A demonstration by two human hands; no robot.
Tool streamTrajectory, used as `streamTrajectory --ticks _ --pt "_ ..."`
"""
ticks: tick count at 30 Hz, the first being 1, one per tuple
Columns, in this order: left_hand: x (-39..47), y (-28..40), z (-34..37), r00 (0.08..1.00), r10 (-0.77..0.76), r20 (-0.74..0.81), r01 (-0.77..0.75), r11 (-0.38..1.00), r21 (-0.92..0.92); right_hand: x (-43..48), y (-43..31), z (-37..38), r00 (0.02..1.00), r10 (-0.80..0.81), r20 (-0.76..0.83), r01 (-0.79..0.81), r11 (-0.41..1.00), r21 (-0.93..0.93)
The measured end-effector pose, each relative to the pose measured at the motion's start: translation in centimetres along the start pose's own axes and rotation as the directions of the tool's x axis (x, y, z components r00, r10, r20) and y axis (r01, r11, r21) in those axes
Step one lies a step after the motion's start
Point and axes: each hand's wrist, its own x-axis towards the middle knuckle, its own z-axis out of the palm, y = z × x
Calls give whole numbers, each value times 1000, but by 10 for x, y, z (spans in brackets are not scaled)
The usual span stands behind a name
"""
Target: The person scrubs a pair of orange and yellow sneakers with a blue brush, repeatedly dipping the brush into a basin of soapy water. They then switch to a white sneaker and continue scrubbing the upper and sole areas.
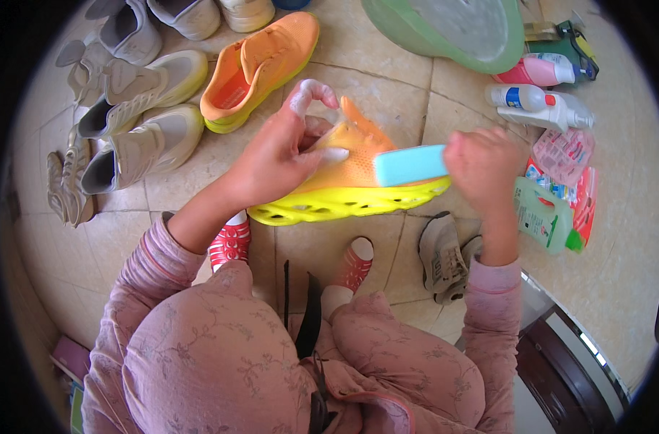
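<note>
An orange mesh sneaker (329, 179) with a bright yellow openwork sole (351, 207) is held up over the tiled floor, side-on to me. My left hand (288, 146) grips it around the ankle opening, the thumb on the upper; whitish foam clings to its fingers. In my right hand (484, 165), slightly blurred, is a light blue brush (411, 164). The brush lies against the orange mesh just above the sole, toward the shoe's right end; its bristles cannot be made out. Another orange shoe (259, 68) without laces rests on the floor beyond my left hand.
Several pale sneakers (150, 146) stand at the left. A green plastic basin (443, 32) holding cloudy water sits at the far side. Bottles (525, 97), plastic packets (565, 154) and a green jug (544, 214) line the right. Grey-brown shoes (443, 255) lie near my right forearm.
</note>
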Motion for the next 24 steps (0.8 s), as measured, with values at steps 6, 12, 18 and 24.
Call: streamTrajectory --ticks 6,12,18,24 --pt "0 -7 8 993 -98 62 101 993 -61 -1 -31 19 973 -216 81 201 966 161" --pt "-4 -17 -4 994 78 -70 -46 926 375 -33 48 18 971 210 111 -193 970 -149" --pt "-12 -68 4 845 509 165 -442 490 751 -76 32 45 623 729 285 -779 613 136" --pt "-35 -91 13 965 -37 260 -198 546 814 -130 2 96 467 733 495 -881 339 329"
